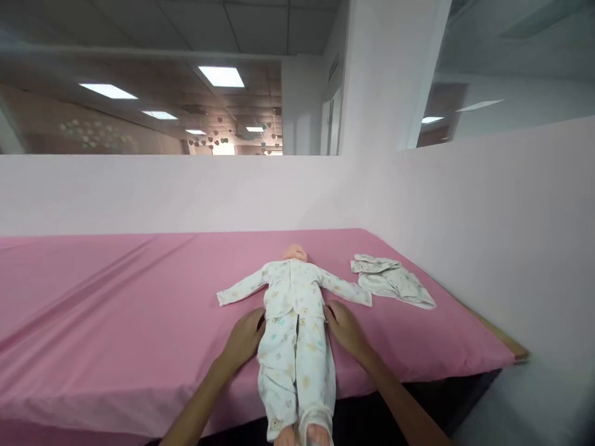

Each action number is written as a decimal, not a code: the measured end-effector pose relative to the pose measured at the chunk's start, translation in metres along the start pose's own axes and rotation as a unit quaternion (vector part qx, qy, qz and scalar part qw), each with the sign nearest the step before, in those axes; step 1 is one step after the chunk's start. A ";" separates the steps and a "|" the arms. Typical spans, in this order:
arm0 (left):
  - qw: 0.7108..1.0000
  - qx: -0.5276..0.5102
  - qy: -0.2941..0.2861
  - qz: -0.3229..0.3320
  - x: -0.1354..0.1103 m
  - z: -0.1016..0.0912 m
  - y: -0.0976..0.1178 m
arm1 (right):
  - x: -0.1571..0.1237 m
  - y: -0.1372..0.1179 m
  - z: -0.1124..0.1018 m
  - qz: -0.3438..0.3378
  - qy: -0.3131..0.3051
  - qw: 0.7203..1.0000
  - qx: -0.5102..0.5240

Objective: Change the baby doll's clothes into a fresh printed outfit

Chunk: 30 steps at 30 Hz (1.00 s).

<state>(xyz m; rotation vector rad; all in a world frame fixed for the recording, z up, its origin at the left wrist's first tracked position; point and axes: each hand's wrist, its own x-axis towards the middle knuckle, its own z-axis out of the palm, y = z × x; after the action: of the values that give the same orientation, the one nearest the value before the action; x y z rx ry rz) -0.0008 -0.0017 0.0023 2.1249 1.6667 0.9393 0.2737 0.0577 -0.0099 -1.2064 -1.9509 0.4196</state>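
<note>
Lying face-up, the doll point(294, 310) rested on the pink bed point(116, 297), feet past its near edge. Judged light, limbs floppy, pajamas loose and slippy; best held at the torso. The left hand point(244, 337) and right hand point(344, 327) flanked the waist, fingers extended, touching cloth, clasping nothing. A folded garment point(393, 282) lay apart.

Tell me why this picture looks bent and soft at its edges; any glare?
Head view: the wide lens stretches the white partition wall, and the corners look smeared; the rectangular ceiling light panels blow out to white, yet light is even, so the baby doll in a white printed sleepsuit, left hand and right hand cast only faint shadows on the pink bedsheet.
</note>
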 end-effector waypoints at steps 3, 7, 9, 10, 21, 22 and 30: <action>0.998 0.059 0.025 0.010 -0.008 0.007 0.002 | 0.000 -0.004 -0.002 0.004 -0.018 1.000 -0.007; 0.991 0.121 0.056 -0.028 -0.015 0.016 0.010 | 0.004 -0.006 -0.004 0.015 -0.034 0.999 -0.018; 0.991 0.107 0.066 -0.048 -0.015 0.015 0.012 | 0.007 -0.004 -0.003 0.023 -0.050 0.998 -0.025; 0.991 0.095 0.071 -0.054 -0.015 0.014 0.012 | 0.008 -0.003 -0.003 0.026 -0.057 0.998 -0.029; 0.987 -0.091 0.103 -0.078 -0.015 0.002 0.013 | 0.008 -0.002 -0.003 0.058 -0.066 0.995 -0.045; 0.986 -0.098 0.104 -0.081 -0.016 0.002 0.014 | 0.007 -0.003 -0.003 0.059 -0.065 0.995 -0.043; 0.981 -0.132 0.108 -0.093 -0.018 -0.001 0.017 | 0.012 0.000 -0.015 0.080 -0.014 0.996 -0.030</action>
<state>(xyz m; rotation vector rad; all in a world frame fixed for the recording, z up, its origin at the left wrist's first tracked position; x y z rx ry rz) 0.0097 -0.0236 0.0070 1.7158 1.6934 1.2870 0.2824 0.0665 0.0049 -1.4075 -1.9098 0.4663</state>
